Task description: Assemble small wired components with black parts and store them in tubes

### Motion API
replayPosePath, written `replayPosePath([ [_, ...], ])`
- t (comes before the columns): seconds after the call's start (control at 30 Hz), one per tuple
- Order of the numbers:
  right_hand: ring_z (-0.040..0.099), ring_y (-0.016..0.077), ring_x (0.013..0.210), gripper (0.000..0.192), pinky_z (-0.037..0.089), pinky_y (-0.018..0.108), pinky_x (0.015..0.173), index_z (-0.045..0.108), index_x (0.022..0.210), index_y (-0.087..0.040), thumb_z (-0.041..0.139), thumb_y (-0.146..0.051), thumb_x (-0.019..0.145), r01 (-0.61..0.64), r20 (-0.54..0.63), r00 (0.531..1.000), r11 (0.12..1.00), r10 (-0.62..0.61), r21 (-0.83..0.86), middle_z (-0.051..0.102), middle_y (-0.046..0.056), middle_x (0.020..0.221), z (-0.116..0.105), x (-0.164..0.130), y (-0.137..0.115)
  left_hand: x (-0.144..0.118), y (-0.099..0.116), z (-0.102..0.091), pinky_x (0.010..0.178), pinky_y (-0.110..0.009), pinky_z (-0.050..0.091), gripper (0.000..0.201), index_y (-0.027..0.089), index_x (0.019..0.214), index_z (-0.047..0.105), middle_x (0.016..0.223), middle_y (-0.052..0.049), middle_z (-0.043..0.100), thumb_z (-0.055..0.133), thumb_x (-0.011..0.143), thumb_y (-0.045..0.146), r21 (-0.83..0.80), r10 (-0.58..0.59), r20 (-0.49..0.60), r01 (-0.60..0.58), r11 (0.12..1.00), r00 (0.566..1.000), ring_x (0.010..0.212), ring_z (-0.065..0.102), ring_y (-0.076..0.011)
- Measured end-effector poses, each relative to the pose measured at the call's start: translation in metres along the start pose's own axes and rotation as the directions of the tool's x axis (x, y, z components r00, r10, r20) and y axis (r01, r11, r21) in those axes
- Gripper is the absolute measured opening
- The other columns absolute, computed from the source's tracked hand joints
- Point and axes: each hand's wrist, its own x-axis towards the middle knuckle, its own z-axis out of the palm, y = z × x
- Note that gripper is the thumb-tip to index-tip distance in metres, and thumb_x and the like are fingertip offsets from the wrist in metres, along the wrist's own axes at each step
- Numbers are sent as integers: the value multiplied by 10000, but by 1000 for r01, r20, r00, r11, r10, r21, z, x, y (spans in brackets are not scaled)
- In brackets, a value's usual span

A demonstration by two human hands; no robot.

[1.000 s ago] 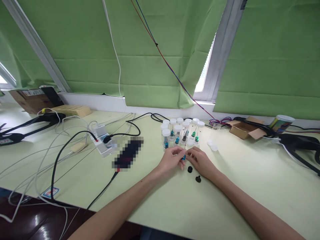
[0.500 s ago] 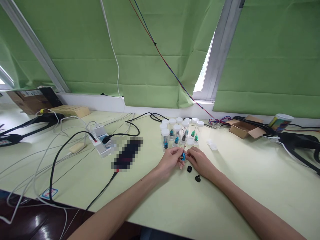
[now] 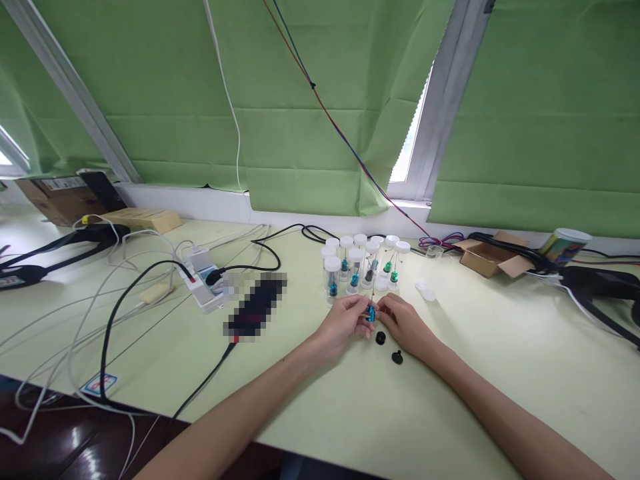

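My left hand (image 3: pixel 343 319) pinches a small shiny blue part (image 3: pixel 371 313) from which a thin rod points up. My right hand (image 3: pixel 401 321) has its fingers curled against the right side of this part; its fingertips are partly hidden. Just below the hands lie a round black knob-like piece (image 3: pixel 381 338) and a black disc with a short stem (image 3: pixel 397 357). Behind the hands stand several clear tubes with white caps (image 3: pixel 332 280). Blue or green parts with thin rods show inside them, such as a green one (image 3: pixel 395 276).
Right of the tubes lie clear round lids (image 3: pixel 425 291) and an open cardboard box (image 3: pixel 493 257). On the left are a blurred-out dark device (image 3: pixel 257 307) on a cable, a white power strip (image 3: pixel 204 290) and tangled cables. Black strapped gear (image 3: pixel 600 293) sits far right.
The view has shifted slightly, so everything sits a little further right. Both hands stay around the blue part with almost the same grip.
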Motion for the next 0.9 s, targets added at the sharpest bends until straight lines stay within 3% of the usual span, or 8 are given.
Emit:
replayPosePath([
  [0.23,540,194,783,181,442,327,706,501,757,-208,469,-209,935,-6,-11,1000,1000,6,5,567,35,816,-1,0,-1,-5,3,2,448,-201,392,314,130,763,640,753,-22,584,710,767,436,54,47,18,-48,997,999,516,503,-61],
  [0.43,547,199,767,180,442,334,690,503,781,-208,436,-228,946,-37,-56,998,999,38,29,584,39,803,-3,-1,-3,-6,4,1,398,-206,252,356,147,715,621,669,-2,559,714,738,490,211,85,-64,-70,975,994,425,385,-35],
  [0.9,545,199,738,168,436,321,657,521,820,-205,446,-273,954,-50,-118,991,997,57,65,592,42,800,-1,-2,-1,-8,8,7,389,-211,300,403,130,742,674,624,-1,549,570,834,508,360,218,-80,-176,916,973,400,376,-55],
])
